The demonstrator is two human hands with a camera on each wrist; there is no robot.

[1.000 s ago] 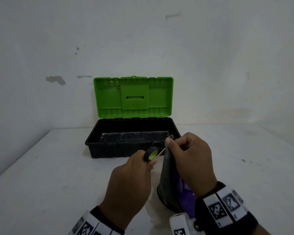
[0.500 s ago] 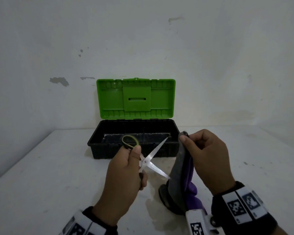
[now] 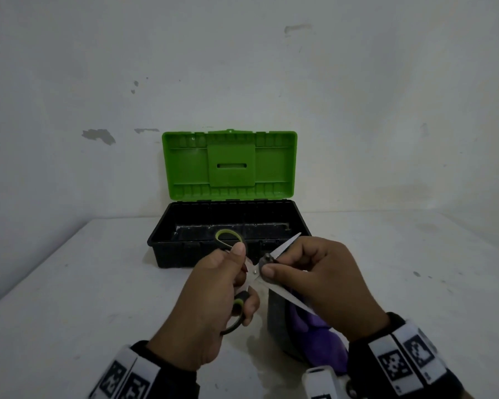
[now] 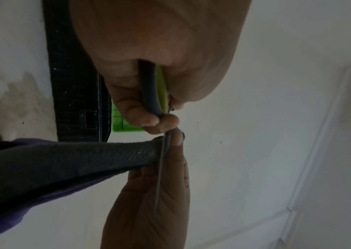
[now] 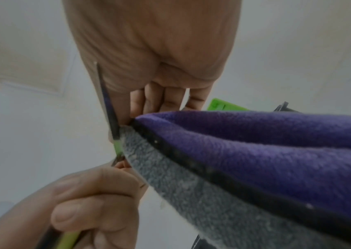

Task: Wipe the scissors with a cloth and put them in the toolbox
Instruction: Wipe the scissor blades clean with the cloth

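My left hand (image 3: 213,295) grips the black-and-green handles of the scissors (image 3: 283,296), whose steel blades stand spread apart. My right hand (image 3: 314,280) pinches a grey and purple cloth (image 3: 283,332) against the blades near the pivot. The rest of the cloth hangs down to the table. In the left wrist view the cloth (image 4: 67,161) meets a thin blade (image 4: 162,168) edge-on. The right wrist view shows the cloth (image 5: 255,151) folded against the blade (image 5: 108,107). Behind the hands, the toolbox (image 3: 167,249) stands open with its green lid (image 3: 229,165) upright.
The toolbox sits on a white table (image 3: 69,298) pushed against a white wall. The table's left edge runs diagonally at the left of the head view. A few small dark specks (image 3: 416,274) mark the table on the right.
My right hand has moved left with the cloth onto the spread blades near the pivot. A second ago the scissors were closed; the blades then spread apart.
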